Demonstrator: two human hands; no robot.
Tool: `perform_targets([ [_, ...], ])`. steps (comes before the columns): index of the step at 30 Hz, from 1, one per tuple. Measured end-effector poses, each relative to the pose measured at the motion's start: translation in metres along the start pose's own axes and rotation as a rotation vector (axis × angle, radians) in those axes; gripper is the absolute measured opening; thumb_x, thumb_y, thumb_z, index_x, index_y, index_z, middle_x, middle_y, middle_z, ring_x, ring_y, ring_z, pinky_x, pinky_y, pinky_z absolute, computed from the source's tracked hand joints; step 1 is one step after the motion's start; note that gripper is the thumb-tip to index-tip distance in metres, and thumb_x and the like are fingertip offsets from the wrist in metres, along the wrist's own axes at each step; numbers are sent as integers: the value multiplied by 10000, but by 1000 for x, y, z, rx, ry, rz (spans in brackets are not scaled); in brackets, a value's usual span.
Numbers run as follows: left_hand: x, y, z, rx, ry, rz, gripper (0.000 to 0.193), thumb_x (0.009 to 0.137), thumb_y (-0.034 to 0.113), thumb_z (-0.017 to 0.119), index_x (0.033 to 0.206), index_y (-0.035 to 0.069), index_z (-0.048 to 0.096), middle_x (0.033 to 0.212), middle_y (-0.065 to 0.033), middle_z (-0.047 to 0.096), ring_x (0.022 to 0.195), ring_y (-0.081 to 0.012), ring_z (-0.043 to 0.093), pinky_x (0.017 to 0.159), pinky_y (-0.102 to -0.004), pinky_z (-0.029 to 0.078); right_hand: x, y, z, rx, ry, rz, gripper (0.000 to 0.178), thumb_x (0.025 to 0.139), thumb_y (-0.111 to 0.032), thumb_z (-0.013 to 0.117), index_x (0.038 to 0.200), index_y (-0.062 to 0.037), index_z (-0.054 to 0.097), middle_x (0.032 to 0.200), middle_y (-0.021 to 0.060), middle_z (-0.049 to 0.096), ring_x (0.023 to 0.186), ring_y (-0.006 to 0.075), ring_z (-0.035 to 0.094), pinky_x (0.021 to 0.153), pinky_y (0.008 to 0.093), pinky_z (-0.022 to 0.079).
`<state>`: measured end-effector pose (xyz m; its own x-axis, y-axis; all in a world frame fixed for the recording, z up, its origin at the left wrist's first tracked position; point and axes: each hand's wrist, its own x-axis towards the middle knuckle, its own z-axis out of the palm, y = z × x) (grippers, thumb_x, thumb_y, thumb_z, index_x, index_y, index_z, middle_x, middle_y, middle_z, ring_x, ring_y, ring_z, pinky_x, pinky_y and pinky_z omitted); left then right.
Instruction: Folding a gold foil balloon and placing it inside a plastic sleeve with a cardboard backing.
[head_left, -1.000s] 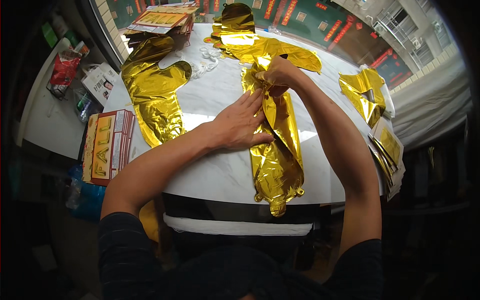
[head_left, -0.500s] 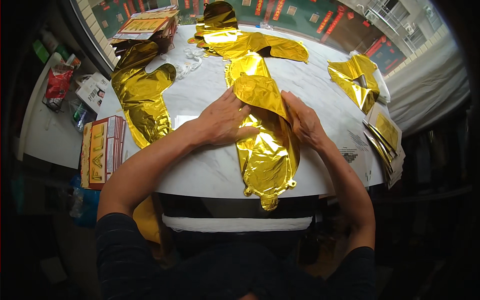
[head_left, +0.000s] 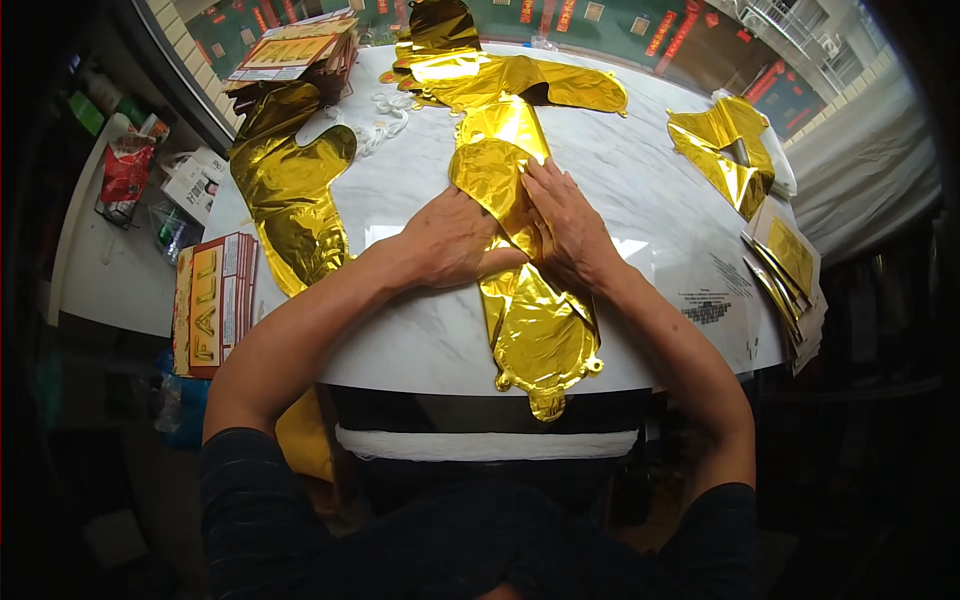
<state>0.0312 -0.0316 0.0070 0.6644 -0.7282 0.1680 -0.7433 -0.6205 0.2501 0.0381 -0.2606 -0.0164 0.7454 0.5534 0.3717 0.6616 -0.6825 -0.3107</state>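
A gold foil balloon (head_left: 545, 345), uninflated, lies on the marble-patterned table (head_left: 400, 335) in front of me, with a flap folded over its middle. My left hand (head_left: 448, 238) lies at the flap's left edge. Its fingertips are partly tucked out of sight under the foil, and its thumb stretches across the balloon. My right hand (head_left: 572, 225) rests flat on the flap's right side, fingers extended and pressing the foil. The balloon's rounded, tabbed end hangs slightly over the near table edge. Its far part runs up toward more gold foil balloons (head_left: 490, 80).
Another gold balloon (head_left: 300, 210) is on the left, beside white string (head_left: 388, 118). Printed packages stand in stacks at back left (head_left: 295, 50) and near left (head_left: 212, 305). At right are a foil piece (head_left: 725, 150), flat packets (head_left: 790, 275) and a clear printed bag (head_left: 705, 295).
My right hand has moved left from the balloon's edge onto the flap, which now lies folded further in. My left hand has stayed nearly in place.
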Motion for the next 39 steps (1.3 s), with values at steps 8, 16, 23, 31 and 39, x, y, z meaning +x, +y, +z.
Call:
perform_targets([
  [8, 0, -8, 8, 66, 74, 70, 806, 966, 562, 605, 1361, -135, 509, 1376, -348, 539, 1339, -490, 461, 1171, -513, 343, 1, 1, 7, -18, -47, 60, 517, 1010, -150, 496, 1468, 88, 470, 1581, 268, 428, 1521, 418, 337, 1278, 500, 221],
  [16, -25, 4, -8, -83, 345, 38, 165, 895, 130, 734, 1023, 30, 708, 1071, -130, 712, 1013, -305, 687, 850, -407, 575, 0, 4, 11, -7, 11, 59, 474, 1043, -203, 508, 1439, 59, 520, 1559, 241, 466, 1504, 402, 368, 1265, 500, 255],
  [23, -35, 28, -9, 52, 235, 118, 309, 863, 122, 780, 1147, 31, 699, 1182, -140, 734, 1096, -308, 729, 905, -372, 614, -2, 4, 11, -37, -6, 26, 453, 1033, -163, 482, 1420, 71, 502, 1554, 243, 470, 1505, 409, 368, 1265, 494, 259],
  [31, -2, 14, 5, 104, 55, 99, 943, 965, 468, 672, 1597, -71, 224, 1641, -271, 306, 1557, -416, 257, 1300, -474, 196, -1, 10, 17, -59, 40, 22, 476, 1035, -206, 476, 1440, 38, 529, 1555, 238, 483, 1486, 389, 412, 1260, 482, 277],
  [39, -8, 5, 20, 195, 12, 84, 854, 1011, 532, 574, 1603, -18, 295, 1651, -300, 263, 1569, -417, 218, 1302, -487, 163, 5, 14, -13, 441, -40, 175, 395, 1059, -157, 522, 1431, -25, 537, 1410, 248, 610, 1389, 405, 529, 1195, 481, 392],
])
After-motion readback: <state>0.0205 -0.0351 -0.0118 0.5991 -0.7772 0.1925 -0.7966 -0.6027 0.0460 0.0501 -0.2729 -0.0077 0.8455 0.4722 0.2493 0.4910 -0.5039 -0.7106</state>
